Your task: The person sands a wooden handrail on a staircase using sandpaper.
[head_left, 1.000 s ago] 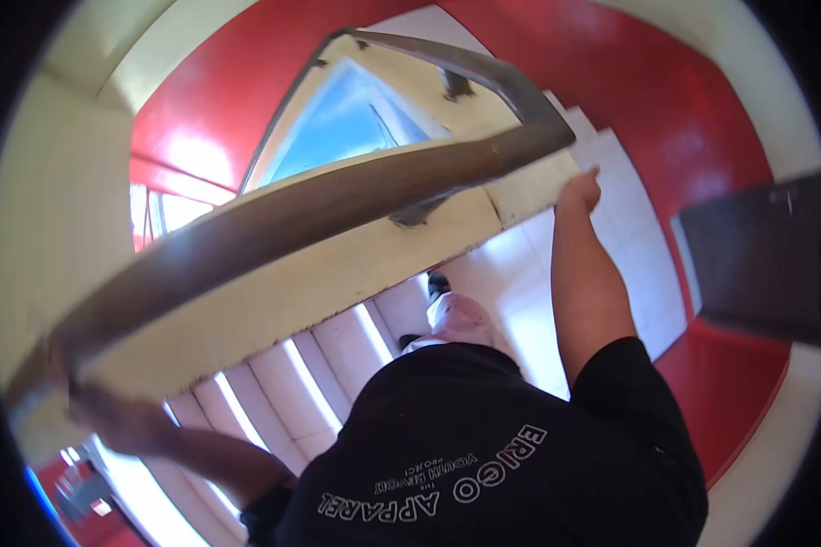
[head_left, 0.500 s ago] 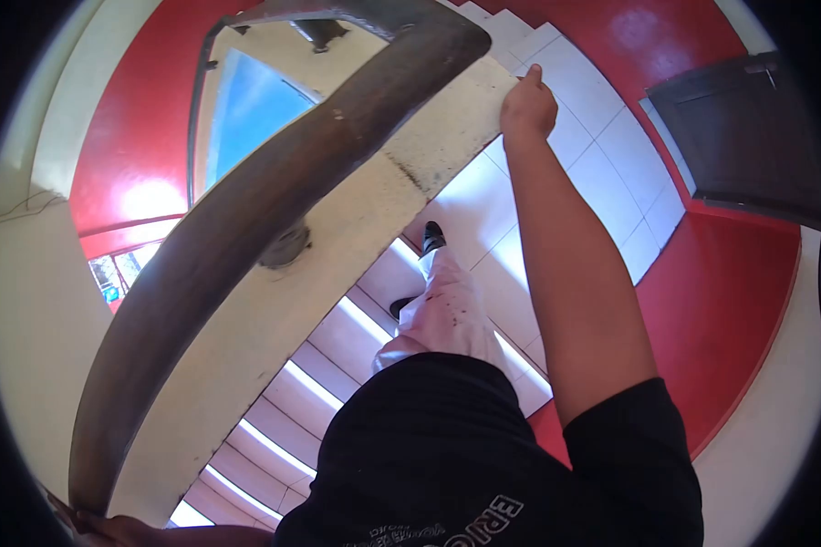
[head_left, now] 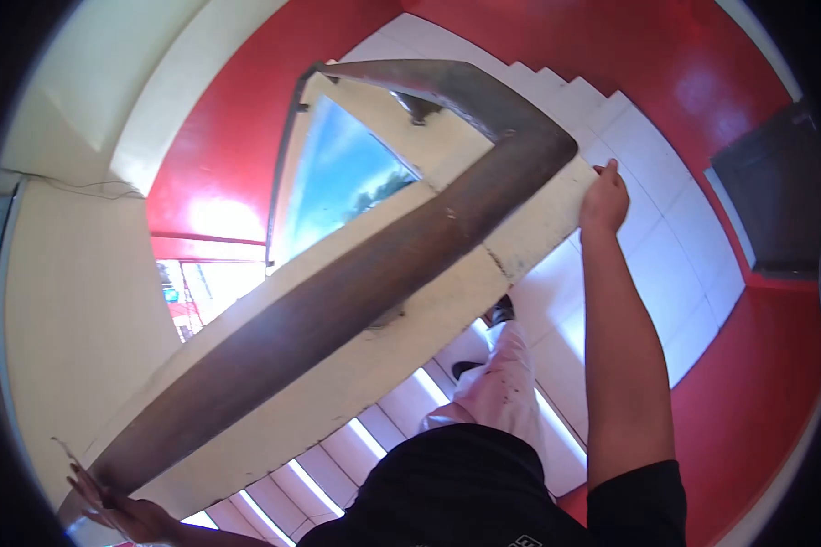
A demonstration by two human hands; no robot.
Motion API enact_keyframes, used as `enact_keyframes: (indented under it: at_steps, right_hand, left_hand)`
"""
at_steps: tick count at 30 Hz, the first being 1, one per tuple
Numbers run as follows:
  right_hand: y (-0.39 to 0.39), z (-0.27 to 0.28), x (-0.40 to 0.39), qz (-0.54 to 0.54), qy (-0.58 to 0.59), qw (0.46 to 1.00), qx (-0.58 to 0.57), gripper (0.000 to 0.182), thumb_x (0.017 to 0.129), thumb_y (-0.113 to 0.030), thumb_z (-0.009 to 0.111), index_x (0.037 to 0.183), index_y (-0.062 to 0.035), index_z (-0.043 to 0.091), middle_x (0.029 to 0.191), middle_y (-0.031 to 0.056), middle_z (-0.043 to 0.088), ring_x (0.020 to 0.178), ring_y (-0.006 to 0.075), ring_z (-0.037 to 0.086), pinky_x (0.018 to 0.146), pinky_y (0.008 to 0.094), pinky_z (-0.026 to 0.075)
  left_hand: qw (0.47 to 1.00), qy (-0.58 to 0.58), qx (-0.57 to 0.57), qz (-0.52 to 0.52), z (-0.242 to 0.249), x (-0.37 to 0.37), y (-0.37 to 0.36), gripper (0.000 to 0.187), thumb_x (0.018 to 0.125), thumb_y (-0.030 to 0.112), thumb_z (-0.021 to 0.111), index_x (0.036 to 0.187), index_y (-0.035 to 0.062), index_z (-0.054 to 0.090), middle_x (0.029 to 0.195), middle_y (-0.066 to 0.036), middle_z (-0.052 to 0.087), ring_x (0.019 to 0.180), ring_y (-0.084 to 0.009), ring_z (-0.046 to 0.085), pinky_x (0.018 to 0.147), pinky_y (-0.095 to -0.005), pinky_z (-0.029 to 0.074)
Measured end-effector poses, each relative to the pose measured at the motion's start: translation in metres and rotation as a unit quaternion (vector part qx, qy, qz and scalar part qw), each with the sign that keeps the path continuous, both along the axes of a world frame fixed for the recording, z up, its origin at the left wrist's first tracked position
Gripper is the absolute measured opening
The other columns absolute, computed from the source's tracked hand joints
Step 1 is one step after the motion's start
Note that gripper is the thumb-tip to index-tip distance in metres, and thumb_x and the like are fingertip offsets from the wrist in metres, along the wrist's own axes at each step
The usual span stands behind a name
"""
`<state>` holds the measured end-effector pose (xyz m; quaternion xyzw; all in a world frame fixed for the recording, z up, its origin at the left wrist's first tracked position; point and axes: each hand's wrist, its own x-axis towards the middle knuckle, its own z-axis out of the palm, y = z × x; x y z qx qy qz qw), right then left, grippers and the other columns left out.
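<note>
Slanting from near left to far right: a long, thick brown wooden handrail [head_left: 310, 328], above a cream concrete ledge [head_left: 292, 419]. At its near-left end, left hand [head_left: 119, 509], grip wide with fingers spread. Beside the ledge's far-right edge, right hand [head_left: 606, 199], fingers curled; cannot tell whether holding anything. Beyond, narrow pale-pink tiled steps [head_left: 319, 465] and dark shoes [head_left: 502, 312]. Possible slip from a misjudged step edge or smooth tile, with little hold from spread fingers. Mostly hidden under the handrail: a round support [head_left: 389, 317]. Cut off below: black shirt [head_left: 456, 483].
</note>
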<state>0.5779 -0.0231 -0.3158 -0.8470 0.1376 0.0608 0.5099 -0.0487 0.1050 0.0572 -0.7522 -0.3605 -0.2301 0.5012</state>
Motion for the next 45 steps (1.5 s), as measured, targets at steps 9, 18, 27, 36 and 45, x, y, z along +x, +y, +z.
enact_keyframes:
  at_steps: [9,18,27,36,45]
  right_hand:
    - [0.001,0.022,-0.006,0.02,0.013,0.999,-0.042,0.054,0.101,-0.047,0.036,0.104,-0.0084,0.074,0.111,0.0158,0.071,0.108,0.0364,0.064,0.096,0.0452,0.047]
    - [0.003,0.018,-0.011,-0.006,-0.007,0.996,0.087,0.05,0.103,-0.041,0.04,0.097,-0.0046,0.074,0.105,0.0144,0.071,0.102,0.0304,0.064,0.094,0.0395,0.046]
    - [0.002,0.015,-0.011,0.005,-0.025,0.996,0.085,0.047,0.103,-0.039,0.043,0.097,-0.0049,0.074,0.105,0.0134,0.071,0.102,0.029,0.064,0.094,0.0375,0.045]
    - [-0.001,-0.007,0.005,0.037,-0.022,0.996,0.08,0.049,0.104,-0.039,0.037,0.107,-0.0061,0.073,0.112,0.0147,0.071,0.105,0.0291,0.065,0.095,0.0383,0.046]
    - [-0.001,-0.004,0.003,0.047,-0.031,0.996,0.064,0.049,0.103,-0.039,0.034,0.111,-0.0087,0.073,0.118,0.0154,0.068,0.111,0.0307,0.063,0.099,0.0384,0.044]
  left_hand:
    - [0.999,0.007,0.002,-0.045,0.017,-0.002,-0.016,0.036,0.109,0.022,0.037,0.136,0.0092,0.058,0.14,-0.004,0.059,0.136,-0.0288,0.049,0.119,-0.0538,0.018]
    - [0.995,0.032,-0.044,-0.086,0.009,0.028,-0.014,0.034,0.108,0.018,0.038,0.133,0.0068,0.059,0.137,-0.011,0.061,0.131,-0.0319,0.054,0.116,-0.0522,0.025]
    - [0.999,0.031,-0.029,0.022,-0.016,0.001,-0.017,0.033,0.108,0.017,0.039,0.133,0.0112,0.059,0.142,-0.01,0.057,0.133,-0.0273,0.052,0.119,-0.0536,0.018]
    - [0.994,0.063,-0.039,0.079,0.015,-0.002,-0.038,0.037,0.109,0.025,0.036,0.133,0.0107,0.06,0.135,-0.003,0.063,0.132,-0.0278,0.053,0.12,-0.0557,0.018]
    - [0.985,0.062,-0.16,0.001,-0.034,0.062,-0.043,0.039,0.106,0.019,0.034,0.137,0.0102,0.057,0.135,-0.008,0.063,0.137,-0.031,0.048,0.12,-0.0575,0.007]
